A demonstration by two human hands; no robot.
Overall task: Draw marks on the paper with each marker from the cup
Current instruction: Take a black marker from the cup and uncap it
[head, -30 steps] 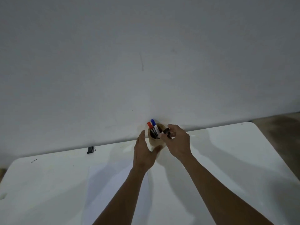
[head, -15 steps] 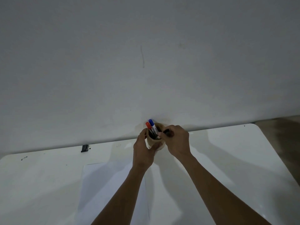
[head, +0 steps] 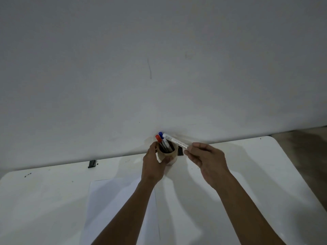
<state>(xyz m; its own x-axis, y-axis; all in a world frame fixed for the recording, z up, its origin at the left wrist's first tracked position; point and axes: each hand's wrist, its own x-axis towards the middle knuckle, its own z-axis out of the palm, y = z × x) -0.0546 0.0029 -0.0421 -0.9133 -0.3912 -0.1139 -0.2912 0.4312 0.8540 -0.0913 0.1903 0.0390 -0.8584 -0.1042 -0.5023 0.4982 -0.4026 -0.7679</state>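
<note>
Since half a second ago the right hand (head: pixel 207 159) has pulled a white-barrelled marker (head: pixel 175 140) clear of the cup, before that its fingers were right at the rim with just a dark cap showing. Now it pinches one end of the marker, and the barrel slants up and left over the cup mouth, the far end sitting right by the blue cap

Nearest to the camera, both forearms reach forward over the white table (head: pixel 265 183). Under the left forearm lies a white sheet of paper (head: pixel 109 206), flat, no marks on it that I can make out

Further out, the left hand (head: pixel 154 165) is wrapped round the small tan paper cup (head: pixel 169 157), thumb on the front, fingers on the left side. Cup stands upright near the table's far edge. Inside it, a red-capped marker (head: pixel 158 137) and a blue-capped marker (head: pixel 160 134) stick up, leaning left

Small black clip-like thing (head: pixel 92 163) sits on the far edge well left of the cup, another dark bit (head: pixel 180 150) just right of the cup. Behind it all, a plain grey-white wall (head: pixel 159 59) with a faint dark streak
</note>
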